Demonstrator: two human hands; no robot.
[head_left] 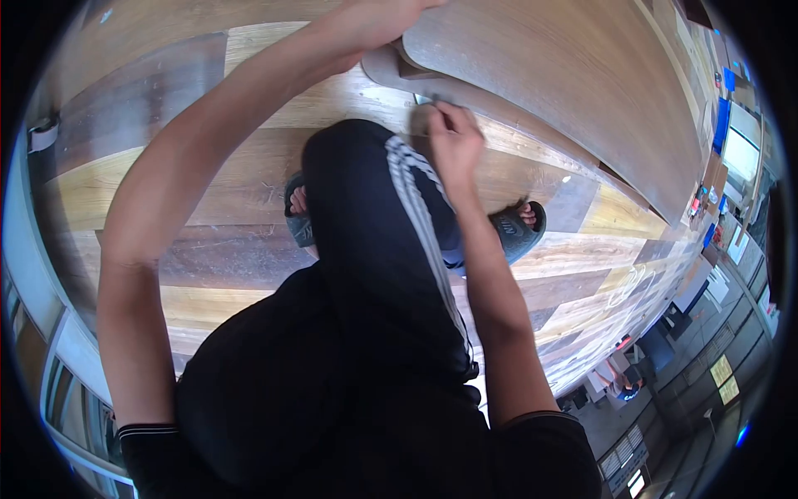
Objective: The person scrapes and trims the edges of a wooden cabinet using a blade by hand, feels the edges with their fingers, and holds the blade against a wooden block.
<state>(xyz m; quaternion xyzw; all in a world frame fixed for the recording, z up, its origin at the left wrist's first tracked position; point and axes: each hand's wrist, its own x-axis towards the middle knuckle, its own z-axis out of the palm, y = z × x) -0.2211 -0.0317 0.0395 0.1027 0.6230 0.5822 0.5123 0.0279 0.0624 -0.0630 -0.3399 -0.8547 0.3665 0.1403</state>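
My left hand (389, 20) is at the top edge of the view, against the rounded corner of a large brown wood-grain panel (549, 71). Its fingers are mostly cut off by the frame. Under that panel, the edge of a second board (384, 66) shows. My right hand (457, 145) is closed, fingers curled, just below the panel's lower edge. Something dark and blurred (421, 118) is at its fingertips, too smeared to name. A small pale flat piece (423, 99) lies beside the fingers, close to the board edge.
My bent knee in black striped trousers (357, 183) and sandalled feet (522, 229) are between my arms, over the patchwork wood-look surface (224, 212). A roll of tape (43, 135) is at far left. Another person (619, 387) and workshop clutter appear at right.
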